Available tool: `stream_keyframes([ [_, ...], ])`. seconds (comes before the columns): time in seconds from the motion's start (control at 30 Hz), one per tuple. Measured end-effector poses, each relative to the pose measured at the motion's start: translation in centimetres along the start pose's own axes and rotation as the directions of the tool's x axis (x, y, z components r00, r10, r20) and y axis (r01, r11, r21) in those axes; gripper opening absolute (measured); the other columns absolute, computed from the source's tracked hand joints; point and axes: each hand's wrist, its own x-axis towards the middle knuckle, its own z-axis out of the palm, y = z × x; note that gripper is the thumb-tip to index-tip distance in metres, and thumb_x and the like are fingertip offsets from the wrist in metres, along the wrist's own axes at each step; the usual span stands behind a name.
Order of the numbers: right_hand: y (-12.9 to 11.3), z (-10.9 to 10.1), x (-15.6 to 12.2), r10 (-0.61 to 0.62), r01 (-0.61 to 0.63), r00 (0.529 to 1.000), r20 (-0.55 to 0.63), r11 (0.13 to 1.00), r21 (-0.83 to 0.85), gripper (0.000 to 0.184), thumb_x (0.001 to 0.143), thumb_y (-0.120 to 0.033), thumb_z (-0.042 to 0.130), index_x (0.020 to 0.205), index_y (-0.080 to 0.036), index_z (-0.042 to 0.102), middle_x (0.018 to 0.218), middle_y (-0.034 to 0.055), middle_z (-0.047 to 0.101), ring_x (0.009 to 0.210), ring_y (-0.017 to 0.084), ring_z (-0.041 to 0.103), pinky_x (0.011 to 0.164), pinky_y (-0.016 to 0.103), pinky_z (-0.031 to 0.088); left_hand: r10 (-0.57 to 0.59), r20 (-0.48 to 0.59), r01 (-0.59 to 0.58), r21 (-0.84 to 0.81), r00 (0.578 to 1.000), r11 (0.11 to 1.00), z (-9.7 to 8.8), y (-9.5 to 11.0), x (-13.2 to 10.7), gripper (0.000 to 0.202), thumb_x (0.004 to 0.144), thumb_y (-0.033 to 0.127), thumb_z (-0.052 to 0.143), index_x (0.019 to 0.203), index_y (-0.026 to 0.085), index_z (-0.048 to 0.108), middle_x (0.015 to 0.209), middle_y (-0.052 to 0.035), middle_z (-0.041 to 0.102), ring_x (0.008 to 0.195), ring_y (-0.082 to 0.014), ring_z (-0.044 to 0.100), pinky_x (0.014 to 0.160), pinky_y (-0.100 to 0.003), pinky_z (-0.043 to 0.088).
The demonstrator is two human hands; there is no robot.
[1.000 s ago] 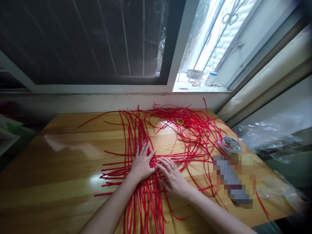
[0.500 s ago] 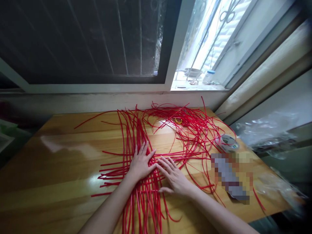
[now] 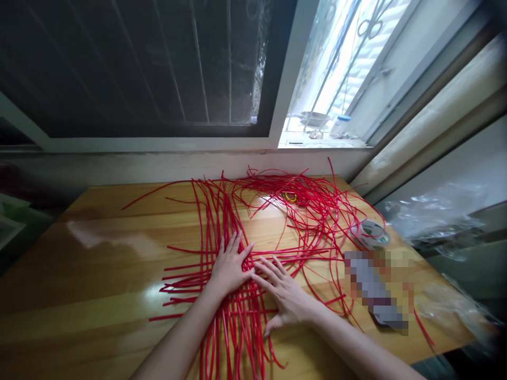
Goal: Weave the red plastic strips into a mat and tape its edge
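At the far left, pale glare is thrown across the wooden tabletop (image 3: pixel 99 258). Farther right, the cut ends of several crosswise red strips are seen, pointing leftward; these are crossed by a band of lengthwise ones, so that a red lattice (image 3: pixel 241 312) is formed on the tabletop, below the dark window screen (image 3: pixel 158 68). The lattice is covered in its middle by the left hand (image 3: pixel 231 266), which is laid palm down with fingers spread, nothing being gripped. At the lattice's right side, the right hand (image 3: pixel 283 290) is held with fingers fanned and thumb set wide; its fingertips are brought close to the left thumb, though whether they meet cannot be told. Behind, to the right, loose red strips (image 3: pixel 312 190) are heaped in a tangle, a yellow ring-shaped object (image 3: pixel 290 197) being partly ringed by them. Next, a roll of tape (image 3: pixel 371 236) is overlapped by strips, a pixelated object (image 3: pixel 374 290) is placed nearer, and crumpled clear plastic (image 3: pixel 439 216) is seen beyond the edge.
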Motion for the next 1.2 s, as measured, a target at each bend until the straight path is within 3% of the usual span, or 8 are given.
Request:
stream_keyframes([
  [0.17, 0.5, -0.4, 0.3, 0.024, -0.027, 0.994, -0.103, 0.999, -0.030, 0.082, 0.071, -0.059, 0.053, 0.138, -0.021, 0.025, 0.142, 0.0107, 0.026, 0.132, 0.030, 0.016, 0.106, 0.053, 0.012, 0.007, -0.016, -0.007, -0.003, 1.000, 1.000, -0.1, 0.0, -0.1, 0.067, 0.072, 0.056, 0.052, 0.133, 0.033, 0.033, 0.146, -0.0058, 0.019, 0.134, -0.0278, 0.012, 0.106, -0.053, 0.009],
  [0.3, 4.1, -2.5, 1.3, 0.241, -0.277, 0.916, -0.322, 0.958, -0.069, 0.039, 0.082, -0.022, 0.047, 0.121, -0.022, 0.048, 0.122, 0.0092, 0.049, 0.114, 0.023, 0.040, 0.098, 0.041, 0.033, -0.001, -0.062, 0.000, -0.012, 0.998, 1.000, 0.1, 0.0, -0.1, 0.070, 0.074, 0.064, 0.042, 0.135, 0.031, 0.029, 0.146, -0.0059, 0.019, 0.134, -0.0268, 0.014, 0.107, -0.051, 0.009],
  [0.43, 9.1, -4.2, 2.8, 0.309, -0.345, 0.934, -0.179, 0.910, -0.231, 0.036, 0.071, -0.001, 0.045, 0.100, -0.017, 0.059, 0.104, 0.0087, 0.057, 0.097, 0.021, 0.048, 0.087, 0.034, 0.038, -0.018, -0.077, 0.015, -0.034, 0.997, 0.999, 0.4, -0.1, -0.1, 0.087, 0.073, 0.067, 0.041, 0.140, 0.019, 0.013, 0.146, -0.0103, 0.019, 0.134, -0.0258, 0.015, 0.108, -0.048, 0.007],
  [0.53, 11.2, -4.6, 3.7, 0.344, -0.364, 0.931, -0.120, 0.886, -0.287, 0.025, 0.070, -0.004, 0.048, 0.087, -0.017, 0.061, 0.089, 0.0077, 0.060, 0.089, 0.021, 0.049, 0.082, 0.032, 0.038, -0.027, -0.073, 0.024, -0.048, 0.997, 0.999, 0.6, -0.2, -0.1, 0.096, 0.071, 0.068, 0.041, 0.140, 0.012, 0.006, 0.146, -0.0127, 0.017, 0.133, -0.0260, 0.015, 0.109, -0.046, 0.007],
  [0.63, 11.3, -4.8, 4.5, 0.348, -0.372, 0.928, -0.131, 0.884, -0.284, 0.017, 0.072, -0.008, 0.051, 0.080, -0.017, 0.061, 0.082, 0.0064, 0.060, 0.085, 0.020, 0.050, 0.079, 0.030, 0.037, -0.033, -0.055, 0.030, -0.052, 0.998, 0.998, 0.6, -0.3, -0.1, 0.098, 0.070, 0.069, 0.041, 0.140, 0.010, 0.004, 0.146, -0.0137, 0.015, 0.134, -0.0262, 0.014, 0.109, -0.046, 0.008],
  [0.87, 9.8, -5.2, 6.0, 0.326, -0.366, 0.926, -0.188, 0.898, -0.243, 0.028, 0.072, -0.001, 0.046, 0.089, -0.019, 0.059, 0.094, 0.0061, 0.057, 0.090, 0.019, 0.048, 0.078, 0.027, 0.036, -0.055, -0.063, 0.051, -0.060, 0.997, 0.997, 0.5, -0.2, -0.1, 0.103, 0.068, 0.072, 0.041, 0.140, 0.008, 0.005, 0.145, -0.0159, 0.014, 0.134, -0.0275, 0.014, 0.108, -0.047, 0.012],
  [1.0, 10.4, -4.8, 5.9, 0.394, -0.414, 0.910, -0.128, 0.863, -0.288, 0.024, 0.071, -0.002, 0.048, 0.087, -0.016, 0.059, 0.089, 0.0086, 0.058, 0.086, 0.020, 0.049, 0.074, 0.028, 0.036, -0.058, -0.052, 0.055, -0.058, 0.997, 0.997, 0.4, -0.3, 0.0, 0.096, 0.071, 0.071, 0.038, 0.139, 0.009, 0.013, 0.145, -0.0157, 0.015, 0.134, -0.0274, 0.014, 0.108, -0.047, 0.012],
  [1.2, 10.3, -4.7, 6.1, 0.443, -0.467, 0.884, -0.150, 0.844, -0.263, 0.016, 0.078, -0.008, 0.047, 0.081, -0.015, 0.061, 0.083, 0.0095, 0.060, 0.082, 0.019, 0.052, 0.073, 0.027, 0.037, -0.067, -0.020, 0.066, -0.044, 0.998, 0.997, 0.3, -0.2, 0.1, 0.089, 0.073, 0.068, 0.038, 0.137, 0.008, 0.024, 0.145, -0.0155, 0.017, 0.134, -0.0281, 0.012, 0.108, -0.047, 0.013],
])
